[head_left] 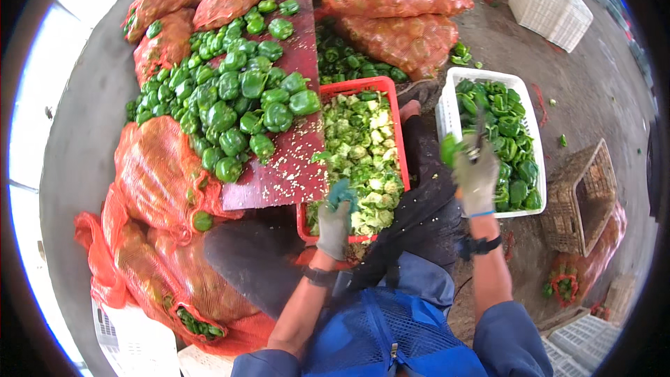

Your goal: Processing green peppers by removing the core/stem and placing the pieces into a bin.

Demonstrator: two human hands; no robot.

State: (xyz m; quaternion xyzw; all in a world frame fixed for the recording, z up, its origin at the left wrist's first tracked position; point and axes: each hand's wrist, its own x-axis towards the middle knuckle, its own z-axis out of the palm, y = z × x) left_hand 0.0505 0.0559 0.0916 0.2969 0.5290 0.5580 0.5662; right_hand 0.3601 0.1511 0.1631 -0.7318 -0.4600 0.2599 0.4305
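My right hand (477, 176), in a pale glove, is closed round a knife (480, 124), its blade pointing away from me. A green bell pepper piece (450, 149) is at its fingers, above the left edge of a white crate (447, 108) of cored green peppers (513, 136). My left hand (334, 220), gloved with teal at the fingers, hovers over the near left part of a red crate (403, 146). Its fingers look loosely apart, with nothing visible in them. Pale green pepper cores (363, 160) fill that crate.
Whole green peppers (230, 98) are heaped on a dark red board (293, 160) strewn with seeds. Red mesh sacks (160, 174) stand left and behind, with more sacks (401, 0) at the back. A brown basket (579, 199) lies tipped at right, near white crates (551, 7).
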